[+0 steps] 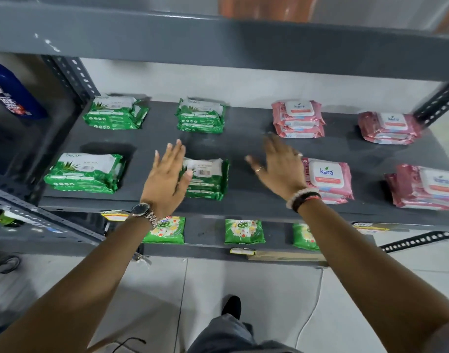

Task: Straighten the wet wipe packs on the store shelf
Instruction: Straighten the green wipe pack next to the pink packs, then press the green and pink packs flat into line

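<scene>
Small stacks of wet wipe packs lie on a dark grey shelf. Green stacks sit at back left, back middle, front left and front middle. Pink stacks sit at back right, far back right, front right and far front right. My left hand hovers open with fingers spread at the left edge of the front middle green stack. My right hand is open, just left of the front right pink stack. Neither hand holds anything.
A grey shelf board overhangs from above. Slotted uprights stand at back left and right. A lower shelf holds green packets. A blue bottle stands on the left. My shoe is on the tiled floor.
</scene>
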Action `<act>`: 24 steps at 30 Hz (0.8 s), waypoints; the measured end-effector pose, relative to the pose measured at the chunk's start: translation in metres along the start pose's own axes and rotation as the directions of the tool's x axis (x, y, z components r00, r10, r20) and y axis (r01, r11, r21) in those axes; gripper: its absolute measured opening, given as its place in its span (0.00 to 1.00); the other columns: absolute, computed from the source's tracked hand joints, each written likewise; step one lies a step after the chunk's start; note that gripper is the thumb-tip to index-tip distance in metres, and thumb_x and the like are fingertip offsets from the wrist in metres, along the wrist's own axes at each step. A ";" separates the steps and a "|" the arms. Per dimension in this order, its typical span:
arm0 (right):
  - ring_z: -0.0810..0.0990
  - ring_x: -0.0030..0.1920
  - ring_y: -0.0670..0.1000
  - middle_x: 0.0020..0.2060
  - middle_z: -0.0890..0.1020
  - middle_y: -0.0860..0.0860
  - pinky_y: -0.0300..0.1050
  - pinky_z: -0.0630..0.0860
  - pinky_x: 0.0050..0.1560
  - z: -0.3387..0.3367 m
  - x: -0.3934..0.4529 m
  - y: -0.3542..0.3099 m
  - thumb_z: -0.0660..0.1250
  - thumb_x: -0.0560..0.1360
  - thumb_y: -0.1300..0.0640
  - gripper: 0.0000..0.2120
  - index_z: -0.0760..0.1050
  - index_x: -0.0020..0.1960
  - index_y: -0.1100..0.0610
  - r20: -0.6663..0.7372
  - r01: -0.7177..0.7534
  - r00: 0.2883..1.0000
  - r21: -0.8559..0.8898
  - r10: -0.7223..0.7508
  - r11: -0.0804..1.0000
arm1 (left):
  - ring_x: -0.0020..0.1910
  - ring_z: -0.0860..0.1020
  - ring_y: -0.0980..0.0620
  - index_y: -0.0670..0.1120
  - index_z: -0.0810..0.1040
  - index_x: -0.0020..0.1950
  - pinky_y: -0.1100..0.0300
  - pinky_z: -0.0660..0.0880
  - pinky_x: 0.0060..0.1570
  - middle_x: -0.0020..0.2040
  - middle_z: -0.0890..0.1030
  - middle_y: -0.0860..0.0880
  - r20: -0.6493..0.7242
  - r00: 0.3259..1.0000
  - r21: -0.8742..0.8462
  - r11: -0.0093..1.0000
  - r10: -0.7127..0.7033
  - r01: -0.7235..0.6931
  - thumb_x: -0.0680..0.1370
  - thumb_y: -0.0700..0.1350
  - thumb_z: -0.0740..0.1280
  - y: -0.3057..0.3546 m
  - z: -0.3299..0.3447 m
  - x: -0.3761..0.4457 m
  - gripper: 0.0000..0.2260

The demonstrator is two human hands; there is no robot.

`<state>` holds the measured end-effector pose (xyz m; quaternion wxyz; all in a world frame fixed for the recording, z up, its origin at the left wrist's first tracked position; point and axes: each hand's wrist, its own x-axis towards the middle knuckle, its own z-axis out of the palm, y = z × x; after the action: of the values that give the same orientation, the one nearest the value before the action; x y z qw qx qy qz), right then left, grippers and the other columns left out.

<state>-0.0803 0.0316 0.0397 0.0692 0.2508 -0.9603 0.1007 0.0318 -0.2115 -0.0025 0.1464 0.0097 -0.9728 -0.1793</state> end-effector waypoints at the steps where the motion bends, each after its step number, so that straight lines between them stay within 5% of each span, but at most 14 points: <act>1: 0.65 0.72 0.60 0.73 0.65 0.59 0.60 0.64 0.70 -0.002 -0.003 0.023 0.54 0.78 0.39 0.32 0.58 0.74 0.59 -0.010 -0.063 0.998 0.003 0.063 0.998 | 0.75 0.46 0.51 0.42 0.50 0.76 0.50 0.40 0.73 0.76 0.49 0.47 0.034 0.999 0.051 0.998 0.028 -0.029 0.80 0.56 0.45 0.008 0.005 0.007 0.28; 6: 0.46 0.78 0.57 0.78 0.51 0.56 0.59 0.44 0.77 -0.003 -0.019 0.099 0.48 0.79 0.43 0.32 0.50 0.76 0.61 0.156 -0.207 0.965 -0.042 0.211 0.978 | 0.75 0.51 0.47 0.40 0.56 0.74 0.48 0.43 0.73 0.76 0.56 0.44 0.073 0.997 0.159 0.987 -0.012 0.000 0.79 0.56 0.45 0.031 0.030 0.028 0.29; 24: 0.57 0.76 0.54 0.75 0.62 0.52 0.55 0.54 0.76 0.005 -0.022 0.106 0.49 0.80 0.45 0.27 0.59 0.74 0.57 0.133 -0.136 0.981 -0.043 0.140 0.990 | 0.73 0.58 0.48 0.42 0.60 0.74 0.47 0.50 0.72 0.74 0.62 0.46 0.025 0.994 0.175 0.979 -0.107 0.101 0.80 0.55 0.46 0.036 0.042 0.027 0.27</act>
<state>-0.1142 0.1316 0.0137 0.0006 0.1887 -0.9794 0.0718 -0.0045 -0.1649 -0.0194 0.1187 0.0703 -0.9852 -0.1014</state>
